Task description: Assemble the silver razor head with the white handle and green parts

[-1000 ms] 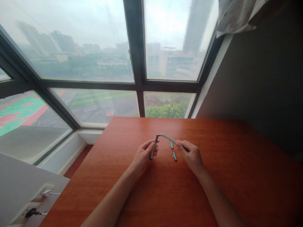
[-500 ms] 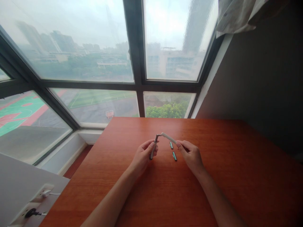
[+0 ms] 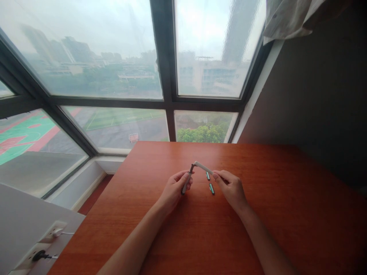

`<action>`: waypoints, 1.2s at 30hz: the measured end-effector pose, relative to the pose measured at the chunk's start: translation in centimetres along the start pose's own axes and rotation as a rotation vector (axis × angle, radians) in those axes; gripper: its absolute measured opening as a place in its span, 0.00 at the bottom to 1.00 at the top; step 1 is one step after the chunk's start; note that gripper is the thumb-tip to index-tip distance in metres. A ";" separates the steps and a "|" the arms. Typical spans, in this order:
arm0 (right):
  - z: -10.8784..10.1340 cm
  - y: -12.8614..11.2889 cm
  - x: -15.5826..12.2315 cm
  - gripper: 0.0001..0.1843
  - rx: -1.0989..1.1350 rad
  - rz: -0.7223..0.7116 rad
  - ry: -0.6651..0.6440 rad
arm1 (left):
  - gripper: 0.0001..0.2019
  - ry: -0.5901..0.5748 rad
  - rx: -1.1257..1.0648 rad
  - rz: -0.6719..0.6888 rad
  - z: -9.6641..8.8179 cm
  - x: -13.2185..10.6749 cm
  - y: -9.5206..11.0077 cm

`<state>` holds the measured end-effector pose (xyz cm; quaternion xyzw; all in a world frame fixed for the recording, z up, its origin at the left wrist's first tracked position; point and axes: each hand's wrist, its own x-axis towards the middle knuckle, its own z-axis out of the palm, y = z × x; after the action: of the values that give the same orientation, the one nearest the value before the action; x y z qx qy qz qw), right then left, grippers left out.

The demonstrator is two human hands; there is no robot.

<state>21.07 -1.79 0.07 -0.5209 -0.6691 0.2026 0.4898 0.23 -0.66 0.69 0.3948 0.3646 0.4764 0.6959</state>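
My left hand (image 3: 174,189) is closed around a slim grey handle (image 3: 186,183) with a dark, bent neck, which looks like a razor handle and tilts up to the right. My right hand (image 3: 231,187) pinches the lower end of a pale, thin stick (image 3: 203,167) that slopes up to the left. The stick's far tip meets the dark neck above the table; whether the two are joined I cannot tell. Two small dark pieces with green strips, like razor heads, lie between my hands: a farther piece (image 3: 208,175) partly behind the stick and a nearer piece (image 3: 211,188).
A reddish-brown wooden table (image 3: 200,236) spreads beneath both forearms. Large windows with a dark frame (image 3: 169,103) rise behind its far edge. At the lower left, a black plug (image 3: 40,255) and a white plug (image 3: 59,232) sit in wall sockets. A pale cloth (image 3: 286,19) hangs at the upper right.
The stick's tip has shifted slightly left onto the dark neck, and the neck leans a little further right. Both hands stay nearly in place, and the two small pieces lie unmoved.
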 end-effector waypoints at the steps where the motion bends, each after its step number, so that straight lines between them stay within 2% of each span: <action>1: 0.0 0.0 0.0 0.17 0.000 0.002 0.003 | 0.20 0.003 0.004 0.002 0.0 0.0 0.0; 8: 0.2 0.1 0.0 0.17 0.040 -0.002 -0.025 | 0.20 0.008 0.015 -0.002 0.0 0.1 -0.2; 14: -0.1 0.3 0.0 0.18 0.010 0.049 -0.009 | 0.20 0.024 -0.005 0.012 0.0 0.0 0.1; 24: -0.1 -0.3 0.0 0.19 0.140 0.092 -0.061 | 0.17 0.096 0.012 0.088 -0.5 0.4 -0.5; 29: -0.4 -0.5 0.0 0.19 0.212 0.125 -0.073 | 0.18 0.105 0.073 0.100 -0.8 0.6 -0.5; 36: -0.5 -0.2 0.0 0.17 0.142 0.060 -0.085 | 0.14 0.065 0.229 0.159 -1.3 0.3 0.5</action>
<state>21.45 -1.98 0.43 -0.4957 -0.6571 0.2862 0.4905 -1.05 -0.03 0.49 0.4837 0.4066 0.4979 0.5940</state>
